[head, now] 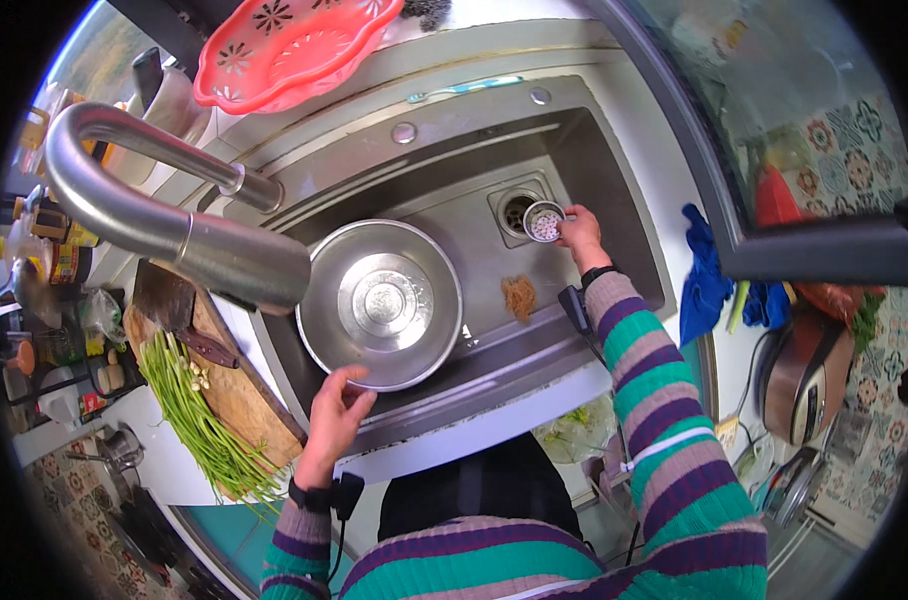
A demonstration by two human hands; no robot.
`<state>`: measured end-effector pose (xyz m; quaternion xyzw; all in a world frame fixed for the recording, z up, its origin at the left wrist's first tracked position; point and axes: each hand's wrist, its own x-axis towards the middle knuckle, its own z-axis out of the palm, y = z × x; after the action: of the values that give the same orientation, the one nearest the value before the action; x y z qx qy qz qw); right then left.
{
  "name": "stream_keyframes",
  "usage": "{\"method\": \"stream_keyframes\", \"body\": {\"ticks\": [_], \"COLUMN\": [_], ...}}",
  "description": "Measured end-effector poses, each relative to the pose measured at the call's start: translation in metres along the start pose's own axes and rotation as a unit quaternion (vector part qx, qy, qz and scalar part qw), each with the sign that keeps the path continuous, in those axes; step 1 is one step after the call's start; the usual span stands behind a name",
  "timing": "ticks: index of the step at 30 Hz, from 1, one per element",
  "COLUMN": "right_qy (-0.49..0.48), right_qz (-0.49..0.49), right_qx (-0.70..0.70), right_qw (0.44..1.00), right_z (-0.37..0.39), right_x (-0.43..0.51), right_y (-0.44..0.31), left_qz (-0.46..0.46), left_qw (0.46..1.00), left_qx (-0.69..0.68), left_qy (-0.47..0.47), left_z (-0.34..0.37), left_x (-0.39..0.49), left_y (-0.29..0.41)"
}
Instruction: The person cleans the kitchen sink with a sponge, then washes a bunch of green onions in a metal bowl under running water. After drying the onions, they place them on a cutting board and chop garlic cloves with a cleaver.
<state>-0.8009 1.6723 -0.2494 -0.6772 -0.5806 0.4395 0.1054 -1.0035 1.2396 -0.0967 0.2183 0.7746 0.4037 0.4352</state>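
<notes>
My right hand (581,234) grips the rim of a round metal sink strainer basket (544,222), tilted beside the uncovered drain (515,212). Its perforated bottom shows. My left hand (336,414) has thumb and fingers apart at the near rim of a stainless steel basin (326,300); whether a fingertip touches the rim I cannot tell. The basin stands in the left of the stainless steel sink (469,262), with a wet shine on its bottom. A brown fibrous scrubber (519,298) lies on the sink floor, to the right of the basin.
A large faucet (244,262) arches over the basin's left. A cleaver (165,300) and green stalks (191,420) lie on a wooden cutting board (251,405). Behind the sink are a pink plastic basket (304,56) and a toothbrush (465,88). A blue cloth (700,277) hangs right.
</notes>
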Motion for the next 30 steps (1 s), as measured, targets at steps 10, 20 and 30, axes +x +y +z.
{"method": "stream_keyframes", "body": {"ticks": [10, 20, 30], "right_qy": [0.015, -0.100, -0.013], "right_qz": [-0.066, -0.005, -0.089], "right_qx": [-0.130, -0.068, -0.170], "right_qw": [0.989, 0.993, 0.981], "right_z": [0.042, 0.028, 0.064], "right_x": [0.073, 0.060, 0.081], "right_y": [0.059, 0.035, 0.055], "left_qz": [0.014, 0.051, -0.014], "left_qw": [0.991, 0.980, 0.980], "left_qx": [0.099, 0.176, 0.194], "left_qy": [0.087, 0.081, 0.050], "left_z": [0.023, 0.056, 0.070], "left_x": [-0.028, -0.010, -0.025], "left_y": [0.000, 0.043, 0.031]}}
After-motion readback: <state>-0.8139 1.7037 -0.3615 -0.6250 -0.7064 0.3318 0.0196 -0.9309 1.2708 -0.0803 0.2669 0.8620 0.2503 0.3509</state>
